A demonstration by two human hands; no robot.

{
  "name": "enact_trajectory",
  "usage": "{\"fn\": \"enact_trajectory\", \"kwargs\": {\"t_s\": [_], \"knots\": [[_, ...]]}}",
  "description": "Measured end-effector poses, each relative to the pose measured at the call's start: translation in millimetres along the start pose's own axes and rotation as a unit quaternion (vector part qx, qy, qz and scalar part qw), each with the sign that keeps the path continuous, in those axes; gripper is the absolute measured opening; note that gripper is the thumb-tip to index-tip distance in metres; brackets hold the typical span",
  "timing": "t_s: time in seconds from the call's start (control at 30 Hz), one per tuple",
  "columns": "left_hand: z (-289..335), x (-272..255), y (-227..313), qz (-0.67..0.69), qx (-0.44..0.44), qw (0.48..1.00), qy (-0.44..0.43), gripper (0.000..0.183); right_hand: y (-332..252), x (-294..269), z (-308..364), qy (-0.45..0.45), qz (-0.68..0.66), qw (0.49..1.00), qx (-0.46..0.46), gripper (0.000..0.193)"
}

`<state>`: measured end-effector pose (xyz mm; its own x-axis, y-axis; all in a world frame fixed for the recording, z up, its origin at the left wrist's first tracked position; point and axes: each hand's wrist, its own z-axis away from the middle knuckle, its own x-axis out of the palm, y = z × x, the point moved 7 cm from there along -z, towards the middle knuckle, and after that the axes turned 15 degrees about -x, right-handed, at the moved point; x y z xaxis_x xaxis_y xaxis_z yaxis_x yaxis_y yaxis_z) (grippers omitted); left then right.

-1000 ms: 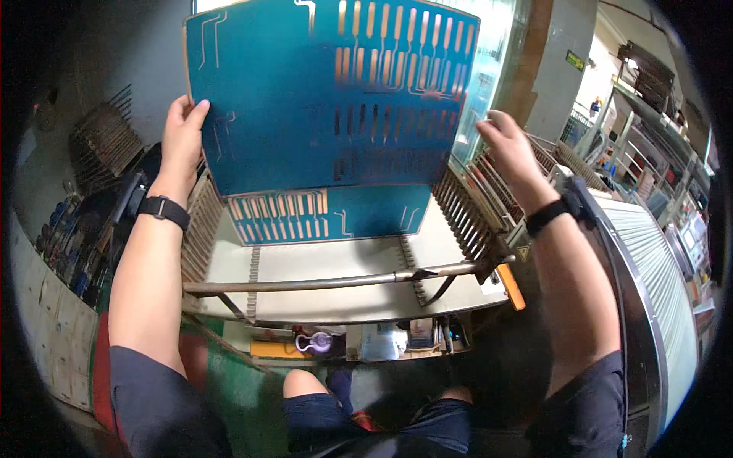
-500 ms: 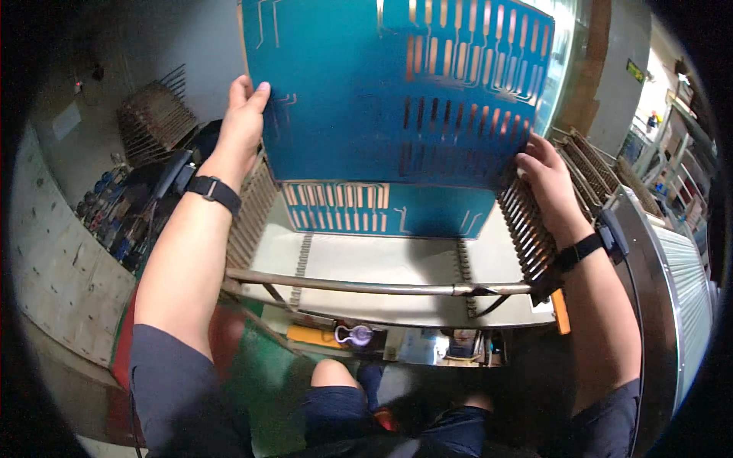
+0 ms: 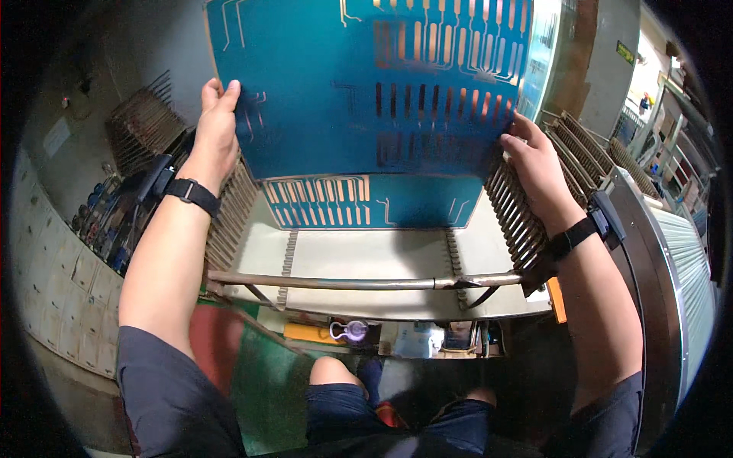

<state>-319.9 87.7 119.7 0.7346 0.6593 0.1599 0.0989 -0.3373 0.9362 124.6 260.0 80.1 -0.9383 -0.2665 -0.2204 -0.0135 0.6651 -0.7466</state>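
Grips the left edge of a blue circuit panel (image 3: 305, 91) in the half-curled left hand (image 3: 219, 126), with thumb in front; holds it upright at a slotted metal rack (image 3: 382, 283) (with a second blue panel (image 3: 424, 202) below); pinches its right edge in the curled right hand (image 3: 532, 153)

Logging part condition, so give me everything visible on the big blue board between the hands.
The large blue board is a flat, stiff-looking sheet with a smooth face. Rows of copper-coloured strips fill its right side, the lower ones darker; thin lines mark its left. It stands steeply, its top cut off by the picture, above the slotted rack, hiding part of a second blue board. The left hand grips its left edge; the right hand is at its right edge, grip unclear.
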Motion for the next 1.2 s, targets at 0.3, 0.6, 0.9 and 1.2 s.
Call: {"fn": "enact_trajectory", "kwargs": {"t_s": [0.3,0.6,0.9,1.2], "knots": [[8.0,16.6,28.3,-0.029,0.070,0.997,0.033,0.067,-12.7,-4.8,2.6,0.024,0.054,0.998,-0.014,0.053],[-0.7,21.8,3.7,0.052,0.042,0.997,-0.034,0.055,0.4,-26.0,-3.3,0.063,0.029,0.997,-0.038,0.048],[-8.3,9.5,-8.7,0.018,-0.020,1.000,0.005,0.048,17.0,-15.6,-7.6,0.045,0.061,0.997,-0.034,0.046],[-0.8,14.7,6.4,-0.277,0.182,0.939,0.095,0.054,26.3,-28.9,-3.7,0.061,0.140,0.987,-0.052,0.051]]}}
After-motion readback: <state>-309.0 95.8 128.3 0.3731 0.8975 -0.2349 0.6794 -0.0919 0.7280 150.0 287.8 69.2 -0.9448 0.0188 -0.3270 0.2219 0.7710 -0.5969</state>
